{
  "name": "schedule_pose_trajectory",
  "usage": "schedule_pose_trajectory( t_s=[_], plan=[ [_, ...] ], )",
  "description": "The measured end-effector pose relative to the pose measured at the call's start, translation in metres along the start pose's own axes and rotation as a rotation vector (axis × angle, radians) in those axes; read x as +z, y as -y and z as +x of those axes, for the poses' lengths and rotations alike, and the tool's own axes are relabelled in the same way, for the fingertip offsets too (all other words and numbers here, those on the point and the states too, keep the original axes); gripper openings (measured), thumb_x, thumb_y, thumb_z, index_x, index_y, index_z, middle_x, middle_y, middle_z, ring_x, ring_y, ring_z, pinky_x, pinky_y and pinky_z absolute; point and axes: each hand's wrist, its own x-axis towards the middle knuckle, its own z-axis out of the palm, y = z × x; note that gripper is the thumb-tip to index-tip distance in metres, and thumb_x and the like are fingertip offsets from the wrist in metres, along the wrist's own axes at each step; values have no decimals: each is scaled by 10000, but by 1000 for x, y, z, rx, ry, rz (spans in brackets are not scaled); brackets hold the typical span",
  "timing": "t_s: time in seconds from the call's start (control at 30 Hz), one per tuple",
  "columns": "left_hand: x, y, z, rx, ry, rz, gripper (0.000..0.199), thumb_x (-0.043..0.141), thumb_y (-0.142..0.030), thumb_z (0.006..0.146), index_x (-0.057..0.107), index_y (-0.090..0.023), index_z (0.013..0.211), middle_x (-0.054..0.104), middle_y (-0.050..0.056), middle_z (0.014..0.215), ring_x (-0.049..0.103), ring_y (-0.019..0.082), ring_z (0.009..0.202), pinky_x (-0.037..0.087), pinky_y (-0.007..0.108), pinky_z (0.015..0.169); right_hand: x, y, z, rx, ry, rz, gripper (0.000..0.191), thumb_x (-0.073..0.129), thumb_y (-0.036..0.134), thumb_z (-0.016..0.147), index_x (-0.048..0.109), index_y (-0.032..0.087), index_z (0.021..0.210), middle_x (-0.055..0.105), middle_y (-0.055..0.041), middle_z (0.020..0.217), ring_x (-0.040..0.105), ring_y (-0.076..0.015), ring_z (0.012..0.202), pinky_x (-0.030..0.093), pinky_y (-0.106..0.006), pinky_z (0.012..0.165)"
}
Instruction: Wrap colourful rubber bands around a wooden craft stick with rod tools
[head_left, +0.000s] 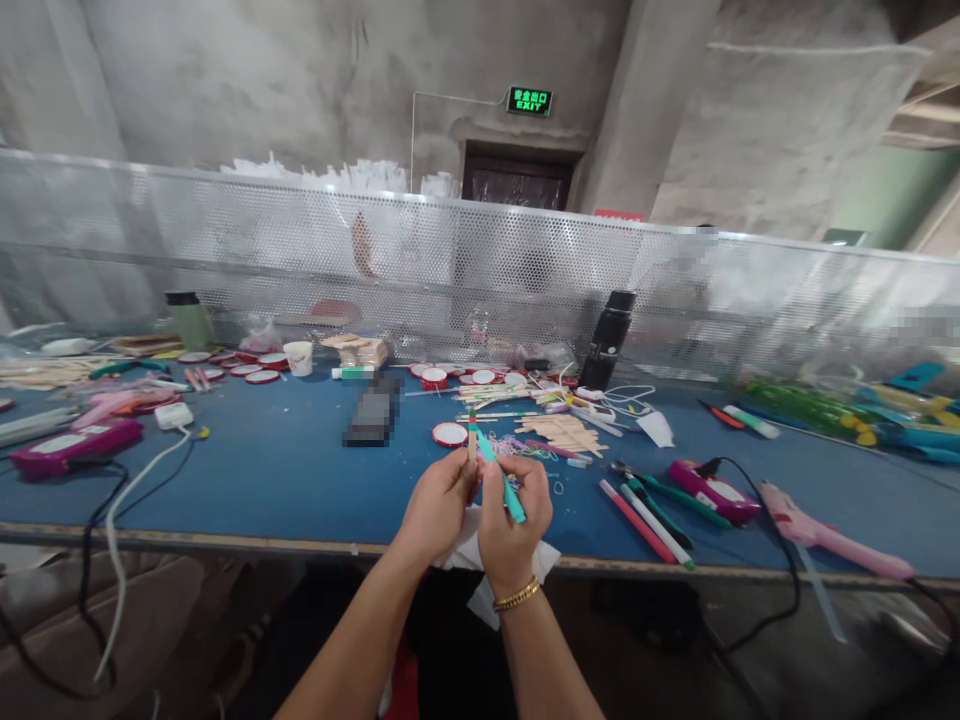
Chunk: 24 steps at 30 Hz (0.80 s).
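Note:
Near the table's front edge, my left hand (439,507) is closed on a wooden craft stick (472,438) held upright, its top end coloured green and red. My right hand (517,510) grips a turquoise marker (501,477) at a slant, its upper end against or very close to the stick. Beneath both hands lies a crumpled white tissue (469,540). Just beyond them are a white disc with a red rim (451,434), a pile of bare craft sticks (562,433) and small coloured rubber bands (510,447).
To the right lie a red marker (637,522), a pair of pliers (660,510), a purple device (712,492) and a pink glue gun (832,535). A black bottle (609,340) stands behind. At left are another purple device (75,445) and a white cable (142,490).

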Motion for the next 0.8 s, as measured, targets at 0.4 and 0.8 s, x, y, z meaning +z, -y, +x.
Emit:
schedule_pose_trajectory(
  t_s=[0.4,0.8],
  plan=[
    [0,-6,0,32,-7,29,426,506,-516,1031,619,-187,786,580,-6,724,475,161,689,408,264,661,0,4,2,-32,-10,-20,63,621,260,997,640,224,948,693,-11,873,668,-175,814,540,-332,772],
    [0,0,1,28,-13,55,431,493,-508,1038,599,-197,759,586,-4,720,476,161,679,418,268,669,1,2,1,-9,-17,-35,99,617,294,1000,643,224,934,691,-22,866,675,-187,817,540,-345,769]
  ],
)
